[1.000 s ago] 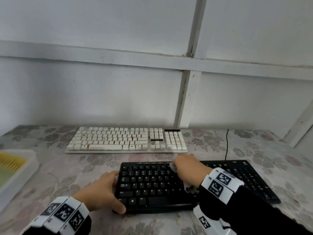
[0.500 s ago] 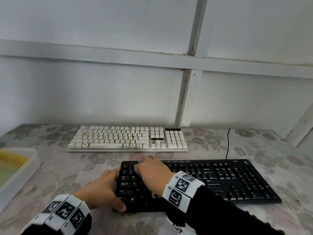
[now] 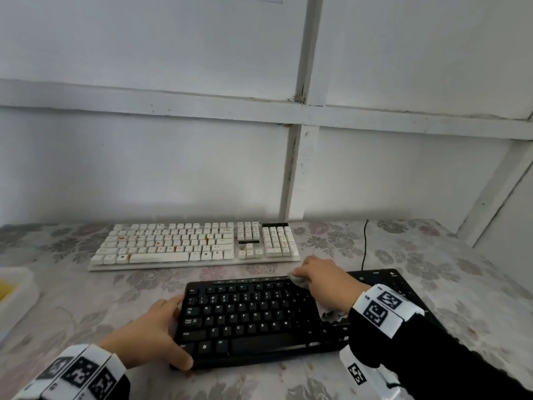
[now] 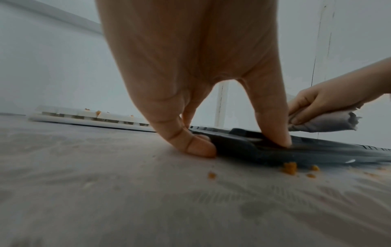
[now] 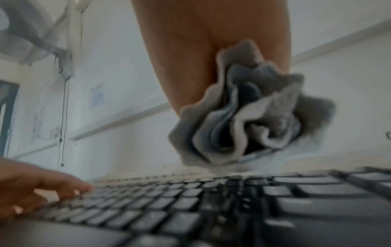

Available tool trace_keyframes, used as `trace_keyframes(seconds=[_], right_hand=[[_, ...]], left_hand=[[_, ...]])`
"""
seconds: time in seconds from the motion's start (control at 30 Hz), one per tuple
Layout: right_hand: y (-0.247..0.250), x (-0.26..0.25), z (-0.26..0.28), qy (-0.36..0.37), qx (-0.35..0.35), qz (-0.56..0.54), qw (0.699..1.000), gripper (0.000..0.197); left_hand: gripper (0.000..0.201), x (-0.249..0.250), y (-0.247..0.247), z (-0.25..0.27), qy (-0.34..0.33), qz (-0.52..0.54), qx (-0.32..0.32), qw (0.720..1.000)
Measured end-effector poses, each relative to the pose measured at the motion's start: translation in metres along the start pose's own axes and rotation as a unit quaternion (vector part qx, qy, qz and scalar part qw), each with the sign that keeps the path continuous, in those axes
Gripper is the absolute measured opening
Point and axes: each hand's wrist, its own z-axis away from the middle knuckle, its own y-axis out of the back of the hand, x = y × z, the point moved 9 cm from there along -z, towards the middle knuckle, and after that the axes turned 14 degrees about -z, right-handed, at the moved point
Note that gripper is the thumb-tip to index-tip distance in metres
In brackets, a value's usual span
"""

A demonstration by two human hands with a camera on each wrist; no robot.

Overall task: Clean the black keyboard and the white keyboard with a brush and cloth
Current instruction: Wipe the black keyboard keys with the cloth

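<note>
The black keyboard [image 3: 248,316] lies near the table's front edge. My left hand [image 3: 173,333] grips its left end, thumb on the front corner and fingers against the side; in the left wrist view this hand [image 4: 241,145] pinches the keyboard's edge [image 4: 317,153]. My right hand [image 3: 305,277] holds a crumpled grey cloth [image 3: 300,281] on the top row, right of centre. The cloth [image 5: 243,125] bunches out under the palm just above the keys [image 5: 190,208]. The white keyboard [image 3: 190,243] lies behind, with orange stains on its keys.
A white tray [image 3: 14,295] with something yellow in it sits at the left edge. The black keyboard's cable [image 3: 364,243] runs back toward the wall. Orange crumbs [image 4: 289,168] lie on the floral tablecloth by the keyboard's front left corner.
My right hand swept the cloth left across the black keyboard, then back right along the top row. The left hand has kept its grip on the left end.
</note>
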Motion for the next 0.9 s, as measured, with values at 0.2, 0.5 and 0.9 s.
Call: trace_keyframes(seconds=[0.2,0.5,0.9], right_hand=[[0.001,0.013,0.020,0.002,0.009,0.084,0.996,0.034],[0.051,0.115,0.045,-0.124,0.034,0.118,0.985,0.021],[-0.007,-0.011,0.008,0.028,-0.029,0.032,0.999,0.025]], left_hand=[[0.112,-0.006,-0.003,-0.005,-0.011,0.030,-0.006,0.999],[0.110,-0.002,-0.004,-0.009,-0.016,0.023,-0.005,1.000],[0.102,-0.001,-0.002,-0.007,-0.015,0.045,0.008,0.999]])
